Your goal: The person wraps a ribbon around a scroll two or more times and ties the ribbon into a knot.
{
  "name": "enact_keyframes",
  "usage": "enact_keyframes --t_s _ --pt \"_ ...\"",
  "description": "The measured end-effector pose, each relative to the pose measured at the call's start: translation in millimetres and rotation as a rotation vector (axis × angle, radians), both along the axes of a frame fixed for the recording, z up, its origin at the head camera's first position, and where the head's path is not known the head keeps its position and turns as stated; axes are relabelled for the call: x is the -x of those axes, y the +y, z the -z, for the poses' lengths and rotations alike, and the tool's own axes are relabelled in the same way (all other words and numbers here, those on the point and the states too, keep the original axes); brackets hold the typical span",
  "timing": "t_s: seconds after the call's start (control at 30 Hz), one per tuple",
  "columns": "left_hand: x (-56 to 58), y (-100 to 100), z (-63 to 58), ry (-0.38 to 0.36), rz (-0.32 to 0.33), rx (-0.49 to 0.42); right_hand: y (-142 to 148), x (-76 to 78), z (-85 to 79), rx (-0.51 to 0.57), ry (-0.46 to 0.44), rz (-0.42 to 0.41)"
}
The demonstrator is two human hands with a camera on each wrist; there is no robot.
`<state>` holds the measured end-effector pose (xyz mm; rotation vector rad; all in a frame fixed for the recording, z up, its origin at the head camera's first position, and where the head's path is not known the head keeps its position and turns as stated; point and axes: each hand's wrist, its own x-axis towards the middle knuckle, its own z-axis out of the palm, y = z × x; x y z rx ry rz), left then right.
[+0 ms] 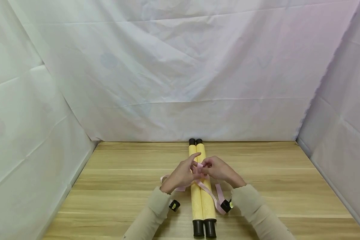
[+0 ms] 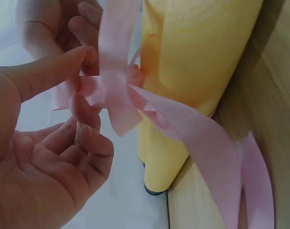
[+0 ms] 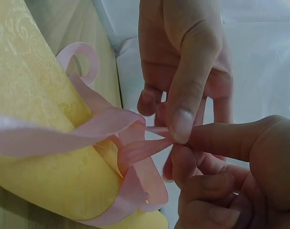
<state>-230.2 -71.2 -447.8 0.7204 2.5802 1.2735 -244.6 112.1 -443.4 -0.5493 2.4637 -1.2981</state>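
Two yellow scrolls, a left one [image 1: 196, 200] and a right one [image 1: 208, 203], lie side by side lengthwise on the table, with black knobs at both ends. A pink ribbon [image 2: 207, 143] passes around them, and part of it forms a loop above. Over the scrolls, my left hand [image 1: 183, 171] pinches the ribbon between thumb and fingers. Facing it, my right hand [image 1: 219, 168] also pinches the ribbon. In the right wrist view the thumb tips of both hands meet at a gathered bit of ribbon [image 3: 145, 149].
Wood-grain table [image 1: 123, 176] lies under everything. Ribbon tails trail onto it on both sides of the scrolls, the right tail [image 1: 219, 193] near the right wrist. White cloth [image 1: 180, 66] hangs behind the table, and more cloth walls stand left and right.
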Motion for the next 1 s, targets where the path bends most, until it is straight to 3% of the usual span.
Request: enact_keyframes --t_s 0.43,0.73,0.87,1.0 --pt "3.3 -2 7.9 -0.027 0.027 -0.048 -4 -5.3 3.0 0.020 0.023 0.028" --pt "6.8 -3 13.2 0.051 0.013 -0.015 2 -8.8 4.2 0.016 0.050 0.077" --pt "7.4 -4 13.5 0.056 -0.009 -0.033 5 -12.0 5.8 0.026 -0.002 0.035" --pt "9.0 -5 14.1 0.050 -0.030 -0.011 5 -16.8 7.7 -0.033 -0.008 -0.040"
